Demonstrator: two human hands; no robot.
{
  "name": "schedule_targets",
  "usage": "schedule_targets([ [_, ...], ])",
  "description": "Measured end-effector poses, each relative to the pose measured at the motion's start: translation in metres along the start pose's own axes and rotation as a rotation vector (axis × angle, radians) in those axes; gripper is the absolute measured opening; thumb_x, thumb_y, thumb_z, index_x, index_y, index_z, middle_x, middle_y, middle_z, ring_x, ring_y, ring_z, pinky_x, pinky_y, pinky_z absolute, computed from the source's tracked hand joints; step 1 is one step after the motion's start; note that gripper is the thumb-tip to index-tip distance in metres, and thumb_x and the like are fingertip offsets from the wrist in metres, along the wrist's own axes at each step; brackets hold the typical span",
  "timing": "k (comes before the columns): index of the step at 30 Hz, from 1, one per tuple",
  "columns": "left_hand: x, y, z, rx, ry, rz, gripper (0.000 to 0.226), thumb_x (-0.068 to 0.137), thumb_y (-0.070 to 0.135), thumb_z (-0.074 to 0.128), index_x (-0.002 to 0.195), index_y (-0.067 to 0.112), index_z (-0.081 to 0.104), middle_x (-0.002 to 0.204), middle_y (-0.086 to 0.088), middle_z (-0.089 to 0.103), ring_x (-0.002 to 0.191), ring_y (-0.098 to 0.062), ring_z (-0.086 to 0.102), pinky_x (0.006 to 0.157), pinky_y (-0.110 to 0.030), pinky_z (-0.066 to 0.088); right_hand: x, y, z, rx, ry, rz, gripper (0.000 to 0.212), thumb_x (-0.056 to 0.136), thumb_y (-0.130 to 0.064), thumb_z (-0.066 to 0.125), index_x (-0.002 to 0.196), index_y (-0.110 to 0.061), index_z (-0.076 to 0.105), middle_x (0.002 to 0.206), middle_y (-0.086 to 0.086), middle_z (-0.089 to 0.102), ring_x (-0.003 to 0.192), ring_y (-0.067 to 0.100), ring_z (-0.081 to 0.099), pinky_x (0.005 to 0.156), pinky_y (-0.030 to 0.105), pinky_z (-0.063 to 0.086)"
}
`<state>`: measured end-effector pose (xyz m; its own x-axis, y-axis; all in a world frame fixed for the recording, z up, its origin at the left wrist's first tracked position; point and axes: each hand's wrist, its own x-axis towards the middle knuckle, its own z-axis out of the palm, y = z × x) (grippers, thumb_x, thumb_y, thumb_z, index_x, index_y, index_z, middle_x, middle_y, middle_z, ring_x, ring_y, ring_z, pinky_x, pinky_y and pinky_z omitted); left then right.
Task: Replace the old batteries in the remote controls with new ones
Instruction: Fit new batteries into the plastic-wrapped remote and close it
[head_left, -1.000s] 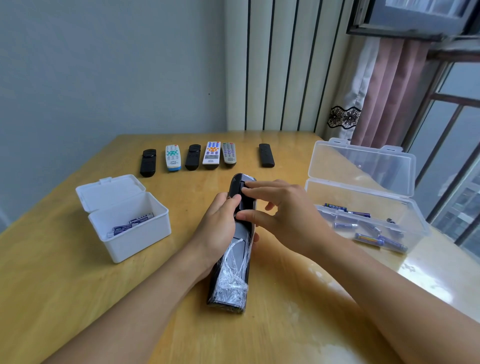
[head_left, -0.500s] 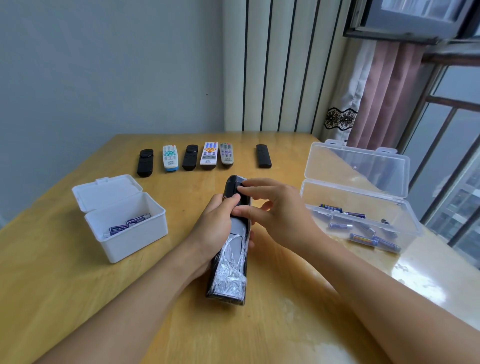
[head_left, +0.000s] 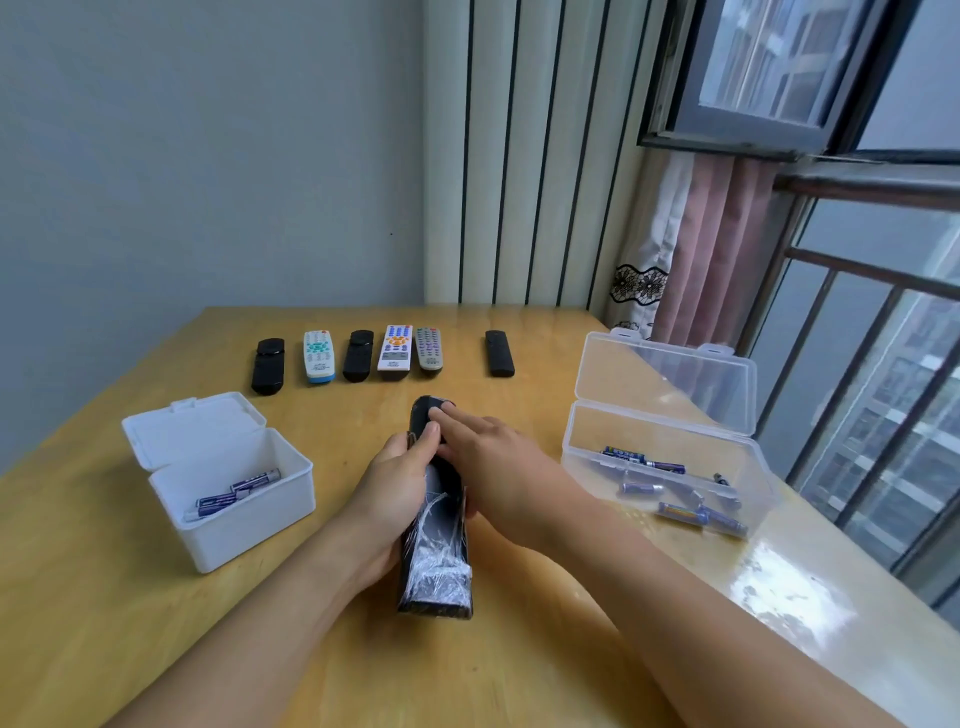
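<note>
A long black remote (head_left: 435, 566), its near end wrapped in clear plastic film, lies lengthwise at the middle of the wooden table (head_left: 130, 613). My left hand (head_left: 395, 499) grips its left side, thumb on top. My right hand (head_left: 493, 462) rests over its far half, fingers flat and pressing on the back near the far tip. A white box (head_left: 228, 525) at the left holds a few purple batteries (head_left: 239, 493). A clear box (head_left: 670, 467) at the right holds several blue batteries (head_left: 644, 460).
Several remotes lie in a row at the far side: black (head_left: 268, 365), white with teal keys (head_left: 318, 356), black (head_left: 358, 355), white with orange keys (head_left: 395, 347), grey (head_left: 429, 348), black (head_left: 499, 353). A window with railing is at the right.
My right hand's fingers have flattened and slid toward the far tip of the remote. The camera has tilted up a little. The left hand keeps its grip.
</note>
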<state>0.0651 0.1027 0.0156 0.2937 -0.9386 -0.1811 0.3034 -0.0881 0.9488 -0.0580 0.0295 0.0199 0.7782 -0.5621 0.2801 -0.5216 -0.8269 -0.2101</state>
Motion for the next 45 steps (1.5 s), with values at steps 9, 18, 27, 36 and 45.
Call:
schedule_targets([
  [9,-0.004,0.002,0.004,0.002,-0.037,0.056,0.026,0.108,0.027,0.041,0.125,0.008,0.048,0.078,-0.018,0.061,0.056,-0.027,0.062,0.048,-0.033,0.054,0.001,0.020,0.005,0.195,0.254,-0.115,0.034,0.100,-0.019,0.062,0.133,-0.014,0.066,0.141,0.008,0.061,0.133,0.019,0.055,0.106,0.040,0.050],
  [18,-0.003,0.001,-0.002,0.156,-0.064,0.153,0.017,0.106,0.021,0.045,0.115,0.009,0.051,0.079,-0.019,0.064,0.062,-0.028,0.066,0.054,-0.034,0.055,-0.001,0.021,0.007,0.620,0.301,0.074,0.044,0.089,-0.030,0.074,0.132,-0.024,0.067,0.140,-0.015,0.059,0.106,0.000,0.064,0.086,0.027,0.057],
  [27,-0.008,0.007,-0.009,0.172,-0.260,0.165,0.025,0.107,0.017,0.042,0.129,0.010,0.053,0.093,-0.017,0.072,0.074,-0.034,0.066,0.067,-0.045,0.057,-0.003,0.021,-0.009,1.218,0.108,0.290,0.055,0.092,-0.018,0.071,0.143,-0.018,0.051,0.120,0.003,0.068,0.084,0.013,0.069,0.071,0.029,0.053],
  [36,0.005,0.010,-0.025,0.168,-0.091,0.268,0.039,0.102,0.046,0.046,0.137,0.032,0.054,0.123,-0.001,0.071,0.109,-0.018,0.070,0.101,-0.045,0.053,0.028,0.023,-0.102,0.969,0.323,0.231,0.011,0.093,0.000,0.065,0.102,-0.003,0.069,0.091,0.009,0.074,0.081,0.015,0.075,0.065,0.023,0.060],
  [45,0.030,-0.002,-0.028,0.198,0.043,0.192,0.031,0.106,0.025,0.048,0.136,0.019,0.052,0.128,-0.005,0.061,0.115,-0.019,0.062,0.093,-0.035,0.057,0.126,0.060,-0.068,0.079,0.532,0.122,0.031,0.099,-0.009,0.059,0.130,-0.007,0.063,0.125,0.010,0.055,0.104,0.011,0.046,0.096,0.018,0.035],
])
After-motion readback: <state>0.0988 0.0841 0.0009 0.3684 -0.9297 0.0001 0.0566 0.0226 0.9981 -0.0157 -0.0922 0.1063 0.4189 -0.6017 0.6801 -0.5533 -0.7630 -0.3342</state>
